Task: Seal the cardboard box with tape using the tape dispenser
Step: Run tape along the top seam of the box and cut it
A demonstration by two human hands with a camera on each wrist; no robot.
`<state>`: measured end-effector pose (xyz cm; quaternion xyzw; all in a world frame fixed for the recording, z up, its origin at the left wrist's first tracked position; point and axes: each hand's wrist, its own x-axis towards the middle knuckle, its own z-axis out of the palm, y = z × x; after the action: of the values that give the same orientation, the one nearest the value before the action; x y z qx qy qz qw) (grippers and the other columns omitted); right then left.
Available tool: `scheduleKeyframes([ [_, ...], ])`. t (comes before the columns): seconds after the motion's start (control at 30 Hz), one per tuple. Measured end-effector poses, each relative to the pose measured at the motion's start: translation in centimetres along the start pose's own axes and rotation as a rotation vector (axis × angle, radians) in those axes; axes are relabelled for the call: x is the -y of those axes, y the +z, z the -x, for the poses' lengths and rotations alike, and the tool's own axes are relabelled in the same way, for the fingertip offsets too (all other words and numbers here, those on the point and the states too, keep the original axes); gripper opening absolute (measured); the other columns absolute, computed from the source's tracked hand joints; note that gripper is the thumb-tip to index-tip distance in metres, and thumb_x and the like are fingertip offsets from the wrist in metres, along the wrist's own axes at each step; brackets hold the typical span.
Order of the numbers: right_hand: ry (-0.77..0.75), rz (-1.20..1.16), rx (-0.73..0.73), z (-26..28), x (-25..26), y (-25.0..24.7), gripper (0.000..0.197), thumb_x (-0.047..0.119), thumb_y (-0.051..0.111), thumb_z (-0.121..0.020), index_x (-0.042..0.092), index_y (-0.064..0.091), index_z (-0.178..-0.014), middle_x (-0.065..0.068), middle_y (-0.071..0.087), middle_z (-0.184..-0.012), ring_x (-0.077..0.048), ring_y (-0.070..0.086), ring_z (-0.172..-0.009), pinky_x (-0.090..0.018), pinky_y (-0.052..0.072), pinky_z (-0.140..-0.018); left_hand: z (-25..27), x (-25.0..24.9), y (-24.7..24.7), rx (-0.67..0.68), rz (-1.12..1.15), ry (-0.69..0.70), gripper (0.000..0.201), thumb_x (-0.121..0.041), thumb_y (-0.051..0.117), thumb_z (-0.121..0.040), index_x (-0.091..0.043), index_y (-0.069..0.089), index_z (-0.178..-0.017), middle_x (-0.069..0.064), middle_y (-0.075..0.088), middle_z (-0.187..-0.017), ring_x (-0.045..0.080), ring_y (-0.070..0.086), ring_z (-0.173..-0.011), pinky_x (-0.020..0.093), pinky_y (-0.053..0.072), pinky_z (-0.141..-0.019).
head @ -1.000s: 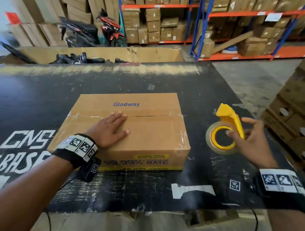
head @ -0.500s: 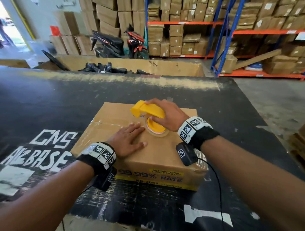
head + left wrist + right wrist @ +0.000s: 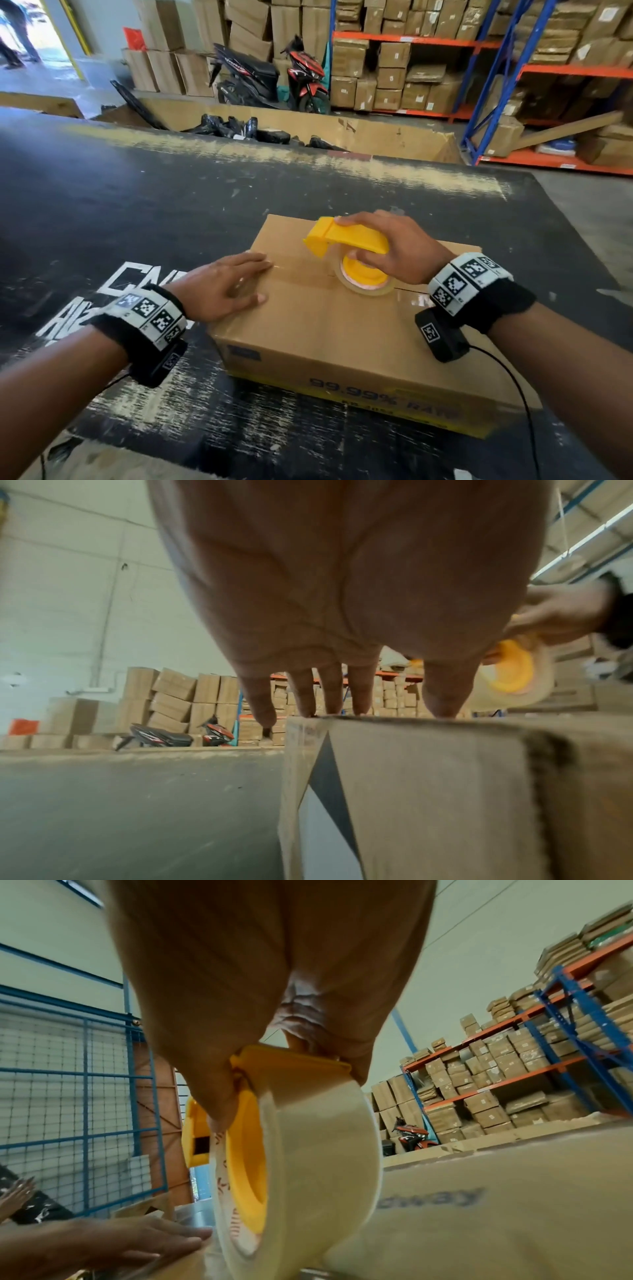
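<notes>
A brown cardboard box (image 3: 342,329) lies on the black table (image 3: 137,212), its top flaps closed along a centre seam. My left hand (image 3: 226,284) rests flat on the box's left end, fingers straight; in the left wrist view its fingertips (image 3: 356,710) touch the top edge of the box (image 3: 445,791). My right hand (image 3: 394,250) grips the yellow tape dispenser (image 3: 346,236), thumb inside the core. The clear tape roll (image 3: 366,284) sits on the seam near the middle of the box. In the right wrist view the tape roll (image 3: 308,1164) stands on the box (image 3: 496,1204).
A large open cardboard bin (image 3: 342,133) with black parts stands behind the table. Two scooters (image 3: 267,78) and stacked cartons line the back wall. Blue and orange racking (image 3: 513,78) full of boxes stands at the right. White lettering (image 3: 102,301) marks the table.
My right hand carried the dispenser from the table at the right onto the box top and set the roll on the seam. My left hand slid to the box's left end. The view shifted.
</notes>
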<state>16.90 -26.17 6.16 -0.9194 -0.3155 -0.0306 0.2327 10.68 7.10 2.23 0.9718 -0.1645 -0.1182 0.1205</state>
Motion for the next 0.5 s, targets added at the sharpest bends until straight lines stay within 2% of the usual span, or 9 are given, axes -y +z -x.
scheduleKeyframes([
  [0.1,-0.071,-0.062,0.004,-4.3,3.3,2.8,0.056,0.047,0.065,-0.089,0.041,0.047,-0.142,-0.005,0.061,-0.109,-0.021,0.058,-0.096,-0.039,0.048,-0.086,-0.1,1.5,-0.3,-0.042,0.088,0.072,0.072,-0.059,0.061,-0.088,-0.038,0.034,-0.152,-0.020,0.038,-0.152,0.000,0.040,-0.136,0.010,0.025,-0.107],
  [0.13,-0.097,-0.078,0.016,-5.5,4.1,3.9,0.055,0.048,0.065,-0.089,0.042,0.047,-0.142,-0.004,0.060,-0.109,-0.021,0.058,-0.097,-0.039,0.048,-0.088,-0.3,2.2,-0.4,-0.053,0.187,0.085,0.067,-0.050,0.066,-0.088,-0.036,0.040,-0.148,-0.022,0.046,-0.145,-0.004,0.045,-0.129,0.010,0.031,-0.105],
  [0.17,-0.114,-0.086,0.025,-6.4,4.7,4.8,0.055,0.048,0.065,-0.089,0.043,0.047,-0.141,-0.003,0.060,-0.109,-0.019,0.057,-0.098,-0.039,0.048,-0.089,-0.5,3.1,-0.4,-0.074,0.340,0.088,0.060,-0.038,0.070,-0.088,-0.030,0.046,-0.142,-0.019,0.054,-0.140,-0.004,0.051,-0.125,0.015,0.038,-0.105],
  [0.23,-0.132,-0.071,0.029,-7.3,5.2,5.8,0.056,0.047,0.066,-0.089,0.043,0.048,-0.141,0.001,0.059,-0.108,-0.016,0.055,-0.096,-0.035,0.047,-0.087,-1.0,4.8,-0.5,-0.151,0.743,0.042,0.045,-0.010,0.066,-0.090,-0.010,0.049,-0.132,0.002,0.067,-0.131,0.012,0.063,-0.123,0.028,0.049,-0.100],
  [0.27,-0.138,-0.055,0.026,-7.6,5.3,5.9,0.056,0.046,0.067,-0.089,0.042,0.048,-0.142,0.002,0.059,-0.109,-0.014,0.055,-0.095,-0.032,0.046,-0.085,-1.2,5.2,-0.9,-0.190,0.932,-0.005,0.040,-0.004,0.060,-0.092,-0.003,0.046,-0.129,0.013,0.069,-0.127,0.022,0.066,-0.120,0.032,0.052,-0.097],
  [0.3,-0.139,-0.041,0.026,-7.6,5.4,5.8,0.057,0.045,0.068,-0.089,0.042,0.048,-0.142,0.002,0.058,-0.109,-0.014,0.055,-0.095,-0.031,0.046,-0.084,-1.4,5.4,-1.4,-0.208,1.092,-0.064,0.039,-0.004,0.056,-0.094,-0.002,0.044,-0.130,0.018,0.069,-0.125,0.030,0.068,-0.117,0.038,0.054,-0.097],
  [0.37,-0.136,-0.021,0.031,-7.6,5.4,5.7,0.058,0.045,0.068,-0.089,0.042,0.046,-0.143,0.001,0.059,-0.112,-0.016,0.057,-0.098,-0.033,0.048,-0.085,-2.0,5.4,-2.3,-0.162,1.337,-0.165,0.037,-0.009,0.051,-0.098,-0.009,0.043,-0.135,0.016,0.071,-0.120,0.035,0.072,-0.109,0.048,0.055,-0.097],
  [0.43,-0.133,-0.024,0.029,-7.5,5.6,5.7,0.060,0.044,0.069,-0.088,0.042,0.047,-0.143,-0.001,0.060,-0.113,-0.019,0.058,-0.099,-0.038,0.050,-0.086,-2.8,5.5,-3.0,-0.077,1.490,-0.207,0.039,-0.011,0.052,-0.099,-0.012,0.046,-0.137,0.012,0.071,-0.110,0.034,0.073,-0.104,0.048,0.058,-0.094],
  [0.5,-0.128,-0.036,0.019,-7.3,5.7,5.8,0.060,0.041,0.071,-0.087,0.039,0.049,-0.143,0.000,0.058,-0.110,-0.019,0.058,-0.096,-0.040,0.051,-0.083,-3.5,5.6,-3.3,-0.047,1.569,-0.214,0.040,-0.007,0.054,-0.098,-0.009,0.048,-0.138,0.010,0.070,-0.104,0.030,0.072,-0.096,0.042,0.061,-0.088],
])
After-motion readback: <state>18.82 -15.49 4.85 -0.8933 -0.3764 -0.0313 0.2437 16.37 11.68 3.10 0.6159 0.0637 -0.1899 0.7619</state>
